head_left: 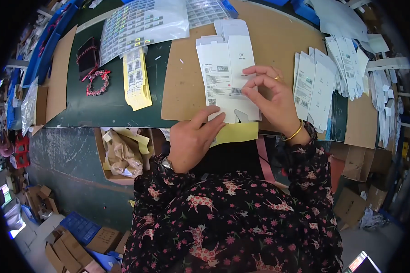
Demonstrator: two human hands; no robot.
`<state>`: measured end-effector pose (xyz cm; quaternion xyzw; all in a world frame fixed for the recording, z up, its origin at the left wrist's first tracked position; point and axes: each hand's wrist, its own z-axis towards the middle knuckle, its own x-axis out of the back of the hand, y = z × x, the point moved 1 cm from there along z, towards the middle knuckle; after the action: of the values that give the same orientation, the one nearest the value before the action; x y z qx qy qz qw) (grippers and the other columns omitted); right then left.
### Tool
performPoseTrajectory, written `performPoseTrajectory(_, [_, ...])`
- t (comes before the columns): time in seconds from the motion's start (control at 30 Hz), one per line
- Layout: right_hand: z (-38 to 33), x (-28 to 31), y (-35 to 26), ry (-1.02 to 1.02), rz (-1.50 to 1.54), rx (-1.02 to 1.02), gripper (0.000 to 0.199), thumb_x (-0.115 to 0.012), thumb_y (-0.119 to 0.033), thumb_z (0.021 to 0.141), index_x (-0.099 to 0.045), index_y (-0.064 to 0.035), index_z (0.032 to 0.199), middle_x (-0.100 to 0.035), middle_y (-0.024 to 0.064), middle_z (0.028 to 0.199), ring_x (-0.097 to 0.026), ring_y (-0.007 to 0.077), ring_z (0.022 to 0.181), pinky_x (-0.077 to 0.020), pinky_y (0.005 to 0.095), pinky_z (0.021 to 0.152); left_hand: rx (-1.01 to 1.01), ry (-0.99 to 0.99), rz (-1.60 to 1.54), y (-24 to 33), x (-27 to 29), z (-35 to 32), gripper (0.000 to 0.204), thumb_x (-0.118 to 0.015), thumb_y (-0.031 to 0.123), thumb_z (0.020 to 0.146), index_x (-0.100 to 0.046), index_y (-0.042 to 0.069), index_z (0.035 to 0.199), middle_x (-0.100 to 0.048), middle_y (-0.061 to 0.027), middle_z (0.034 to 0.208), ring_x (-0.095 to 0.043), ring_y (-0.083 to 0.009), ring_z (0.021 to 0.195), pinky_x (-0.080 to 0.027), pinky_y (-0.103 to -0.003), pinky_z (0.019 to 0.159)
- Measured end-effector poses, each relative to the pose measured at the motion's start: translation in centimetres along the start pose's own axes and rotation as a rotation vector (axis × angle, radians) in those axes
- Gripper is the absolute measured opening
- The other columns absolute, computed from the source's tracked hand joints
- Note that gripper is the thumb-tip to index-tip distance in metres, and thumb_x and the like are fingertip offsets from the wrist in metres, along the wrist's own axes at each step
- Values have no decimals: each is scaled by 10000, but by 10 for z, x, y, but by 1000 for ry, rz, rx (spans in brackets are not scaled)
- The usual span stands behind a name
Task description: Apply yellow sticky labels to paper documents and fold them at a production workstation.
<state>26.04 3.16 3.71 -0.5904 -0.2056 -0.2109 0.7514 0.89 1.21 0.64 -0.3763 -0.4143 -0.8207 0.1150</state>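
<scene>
A stack of flat white printed cartons [241,45] lies in front of me on brown cardboard. My right hand [278,100] is over the top carton, thumb and index finger pinched at the edge of a small barcode sticker [237,91]; the other fingers are raised. That sticker lies against the carton's printed face, and I cannot tell how far it is stuck down. My left hand [189,141] is at the stack's near edge, fingertips on the carton. Its fingers also close over the left end of a yellow label backing sheet [237,132], which sticks out below the cartons.
More flat cartons [312,86] lie in piles at the right. To the left are yellow-backed barcode label sheets [136,79], a beaded bracelet [98,83], a dark phone [87,59] and plastic-covered sticker sheets [146,27]. An open box [123,154] with crumpled paper is below the table edge.
</scene>
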Motion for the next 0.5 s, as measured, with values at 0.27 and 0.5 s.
performPoseTrajectory(0.27, [1, -21, 7, -87, -55, 5, 86, -852, -128, 881, -786, -98, 928, -685, 24, 1369, -468, 293, 1400, -360, 435, 1204, -4, 2, 3, -2, -2, -6, 294, -863, 75, 865, -809, 96, 1154, -732, -49, 1158, -708, -186, 715, -563, -323, 624])
performPoseTrajectory(0.5, [-5, -28, 8, -118, -96, 27, 77, -861, -131, 871, -796, -102, 901, -678, 15, 1387, -420, 304, 1456, -329, 453, 1242, -61, 59, 16, -12, -10, -11, 311, -854, 140, 859, -791, 117, 1163, -713, 7, 1146, -609, -162, 595, -493, -326, 546])
